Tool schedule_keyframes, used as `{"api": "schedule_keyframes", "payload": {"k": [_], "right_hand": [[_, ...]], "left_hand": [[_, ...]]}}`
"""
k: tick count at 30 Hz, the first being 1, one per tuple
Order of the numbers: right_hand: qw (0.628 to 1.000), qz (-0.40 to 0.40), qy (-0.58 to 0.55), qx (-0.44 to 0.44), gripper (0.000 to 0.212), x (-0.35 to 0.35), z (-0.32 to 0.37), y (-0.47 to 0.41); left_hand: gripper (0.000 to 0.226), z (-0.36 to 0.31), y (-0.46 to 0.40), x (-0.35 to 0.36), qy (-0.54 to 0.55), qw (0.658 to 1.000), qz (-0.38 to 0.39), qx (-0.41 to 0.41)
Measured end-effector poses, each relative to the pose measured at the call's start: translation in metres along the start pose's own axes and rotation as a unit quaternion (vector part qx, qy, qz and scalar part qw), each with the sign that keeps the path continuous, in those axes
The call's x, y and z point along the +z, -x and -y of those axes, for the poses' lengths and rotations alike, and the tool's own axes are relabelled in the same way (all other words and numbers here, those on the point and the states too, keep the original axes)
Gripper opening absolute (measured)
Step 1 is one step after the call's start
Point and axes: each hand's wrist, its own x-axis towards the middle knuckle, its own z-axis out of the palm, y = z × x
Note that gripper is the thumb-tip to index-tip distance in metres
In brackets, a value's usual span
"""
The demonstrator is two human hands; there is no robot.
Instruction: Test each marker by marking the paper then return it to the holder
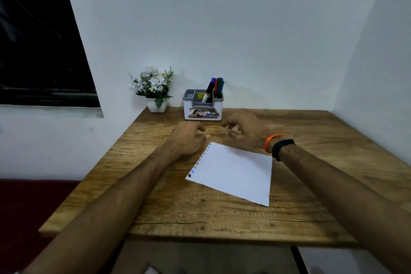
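Now, markers (215, 89): four stand in the holder (202, 108), caps black, blue, red, green; the black one leans left, the other three bunch in the right rear compartment, their lower barrels hidden by the holder wall. One holder, white with a grey top, at the table's (311, 184) far edge against the wall; its label is too blurred to read. One paper (233, 173) lies mid-table, rotated, with a row of small colour dots down its left edge, count unclear. Left hand (189, 140) loosely curled, holding nothing, just beside the paper's far corner. Right hand (244, 133) motion-blurred, fingers spread, empty, near the holder. Two wristbands (278, 145), orange and black. One flower pot (155, 91) left of the holder.
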Motion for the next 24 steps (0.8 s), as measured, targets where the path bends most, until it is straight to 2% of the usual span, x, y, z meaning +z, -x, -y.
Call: {"api": "schedule_keyframes", "payload": {"k": [3,8,12,16,21,24], "right_hand": [[0.999,0.045,0.016,-0.025,0.028,0.010,0.009,0.016],[0.994,0.086,0.023,-0.059,0.033,0.024,0.013,0.031],[0.995,0.057,0.080,-0.013,0.036,0.028,0.008,0.029],[0.981,0.028,0.187,0.050,0.036,0.029,-0.001,0.026],[0.975,0.029,0.182,0.128,0.038,0.027,-0.017,0.020],[0.975,0.030,0.182,0.126,0.033,0.026,-0.025,0.013]], "left_hand": [[0.028,-0.013,0.026,0.003,-0.004,1.000,-0.019,0.025],[0.038,-0.025,0.061,0.016,-0.056,0.996,-0.025,0.057],[0.048,-0.024,0.062,0.026,-0.116,0.991,0.033,0.061],[0.040,-0.020,0.031,0.022,-0.134,0.986,0.077,0.057],[0.044,-0.003,-0.015,0.024,-0.117,0.984,0.117,0.064],[0.044,0.002,-0.035,0.030,-0.107,0.983,0.130,0.070]]}}
